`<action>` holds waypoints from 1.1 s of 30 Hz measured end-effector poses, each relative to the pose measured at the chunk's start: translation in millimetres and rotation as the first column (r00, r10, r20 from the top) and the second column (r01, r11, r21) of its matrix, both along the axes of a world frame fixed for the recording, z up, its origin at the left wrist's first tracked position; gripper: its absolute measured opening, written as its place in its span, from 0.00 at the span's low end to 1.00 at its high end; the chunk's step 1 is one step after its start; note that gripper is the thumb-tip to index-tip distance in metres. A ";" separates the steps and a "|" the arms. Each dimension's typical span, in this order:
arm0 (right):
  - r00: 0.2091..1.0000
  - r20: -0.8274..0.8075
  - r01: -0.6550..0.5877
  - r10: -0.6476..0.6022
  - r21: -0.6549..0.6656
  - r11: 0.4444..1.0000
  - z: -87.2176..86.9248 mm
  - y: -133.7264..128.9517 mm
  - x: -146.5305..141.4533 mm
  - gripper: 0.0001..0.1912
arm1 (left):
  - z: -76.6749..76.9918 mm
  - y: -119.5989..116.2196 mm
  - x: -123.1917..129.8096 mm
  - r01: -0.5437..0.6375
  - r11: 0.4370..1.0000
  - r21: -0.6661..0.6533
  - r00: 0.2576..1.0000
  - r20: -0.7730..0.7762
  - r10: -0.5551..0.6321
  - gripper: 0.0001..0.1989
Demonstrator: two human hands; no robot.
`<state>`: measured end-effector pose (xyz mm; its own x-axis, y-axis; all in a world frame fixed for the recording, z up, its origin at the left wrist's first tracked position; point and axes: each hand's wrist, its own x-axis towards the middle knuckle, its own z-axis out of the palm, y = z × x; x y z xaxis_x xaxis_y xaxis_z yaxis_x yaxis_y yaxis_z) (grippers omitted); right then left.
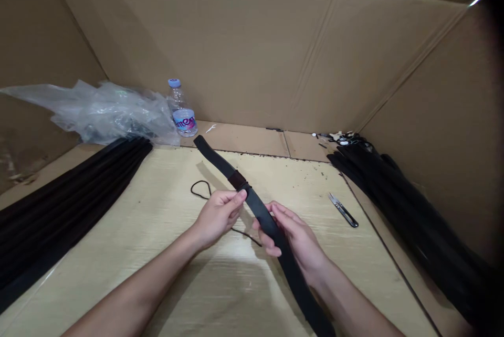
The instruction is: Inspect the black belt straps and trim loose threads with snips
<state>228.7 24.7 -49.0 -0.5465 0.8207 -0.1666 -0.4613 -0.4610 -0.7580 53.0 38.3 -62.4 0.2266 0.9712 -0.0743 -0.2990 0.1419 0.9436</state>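
Note:
A long black strap (260, 208) runs slantwise across the middle of the head view, its far end raised above the table. A dark brown band (237, 180) goes around it near that end. My left hand (221, 216) is closed, its thumb pressing the strap's edge just below the band. Farther down, my right hand (291, 234) has its fingers wrapped round the strap from beneath and the side. A thin black cord (200, 183) forms a loop beside my left hand and shows again below it; whether my left fingers also hold the cord is hidden.
Thread snips (344, 211) lie on the table (189, 284) to the right. Bundles of black strips rest at the left (79, 206) and right (394, 211). At the back stand a water bottle (183, 111) and crumpled clear plastic (114, 111). Cardboard walls (255, 48) enclose the table.

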 end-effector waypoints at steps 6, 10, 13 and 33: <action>0.984 0.120 -0.128 0.130 -0.027 0.991 -1.2 -5.8 2.9 0.22 | -0.9 -4.1 0.7 0.118 0.993 -0.028 0.993 0.010 -0.118 0.27; 0.972 0.182 -0.166 0.152 0.064 0.984 -3.9 -6.8 1.5 0.19 | 1.9 -6.3 1.0 0.120 0.993 -0.009 0.993 -0.020 -0.120 0.24; 0.985 0.136 -0.124 0.109 0.107 0.987 -3.4 -5.0 -0.3 0.16 | 2.3 -3.6 -1.5 0.068 0.998 0.008 0.993 -0.094 -0.067 0.24; 0.997 0.035 0.069 -0.070 0.026 0.997 -0.8 -6.9 -2.7 0.13 | 1.7 -3.5 -1.4 0.032 0.999 0.017 0.969 -0.244 -0.027 0.25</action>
